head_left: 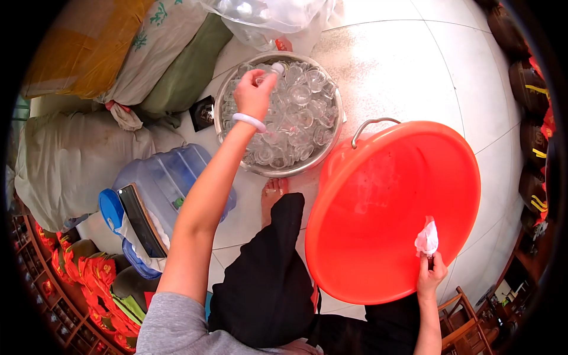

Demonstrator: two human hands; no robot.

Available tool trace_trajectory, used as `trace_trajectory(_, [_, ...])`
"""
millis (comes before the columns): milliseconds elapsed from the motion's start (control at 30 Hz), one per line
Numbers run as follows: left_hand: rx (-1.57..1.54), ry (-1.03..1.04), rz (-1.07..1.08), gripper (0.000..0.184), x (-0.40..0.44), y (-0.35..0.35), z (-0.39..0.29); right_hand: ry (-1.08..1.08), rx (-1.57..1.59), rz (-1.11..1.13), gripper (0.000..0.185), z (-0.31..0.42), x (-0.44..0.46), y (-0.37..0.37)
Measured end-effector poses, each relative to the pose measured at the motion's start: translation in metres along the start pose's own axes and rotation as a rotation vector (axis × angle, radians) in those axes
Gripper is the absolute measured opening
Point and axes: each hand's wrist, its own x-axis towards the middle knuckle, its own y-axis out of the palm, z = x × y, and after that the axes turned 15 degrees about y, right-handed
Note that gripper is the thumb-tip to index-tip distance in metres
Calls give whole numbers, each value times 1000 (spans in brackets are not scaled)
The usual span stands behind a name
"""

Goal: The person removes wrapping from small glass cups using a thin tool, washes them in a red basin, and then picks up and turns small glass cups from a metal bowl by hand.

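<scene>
Over a round metal basin (336, 139) heaped with small clear cups (300, 93), my left hand (253, 97) is closed in a pinch. A small clear cup seems to be between its fingertips, partly hidden by them. A whitish round piece (278, 68) lies right beside the fingertips. My right hand (432, 275) grips a short dark handle with a crumpled white cloth (427, 238) around its upper end. That hand is at the near right rim of a large red bucket (378, 195), which is tilted with its mouth toward me.
Left of the basin lies a blue-tinted clear water jug (171, 177), with a phone-like dark object (142, 220) by it. Stuffed sacks (83, 160) fill the upper left. A clear plastic bag (266, 21) stands behind the basin. A wooden chair (464, 325) is at lower right.
</scene>
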Motion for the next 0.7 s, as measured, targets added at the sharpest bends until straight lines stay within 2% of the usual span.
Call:
trace_trajectory(33, [1,0,0,31,1,-4,-6,-1,8,-2,7,1,0,0])
trace_trajectory(133, [-747,-585,-101,33,7,-21,-44,-13,47,-35,10,1,-1,4])
trace_trajectory(267, [-992,-674,9,47,5,-31,-65,-13,7,-2,7,-3,0,0])
trace_trajectory(333, [-1345,-863,155,53,4,-36,-68,1,15,-5,7,-3,0,2])
trace_trajectory(433, [-1407,-961,175,59,1,-36,-76,4,23,-11,7,0,0,2])
trace_trajectory(700, [-1427,-987,193,61,-9,-30,-73,-7,16,5,9,-2,1,1])
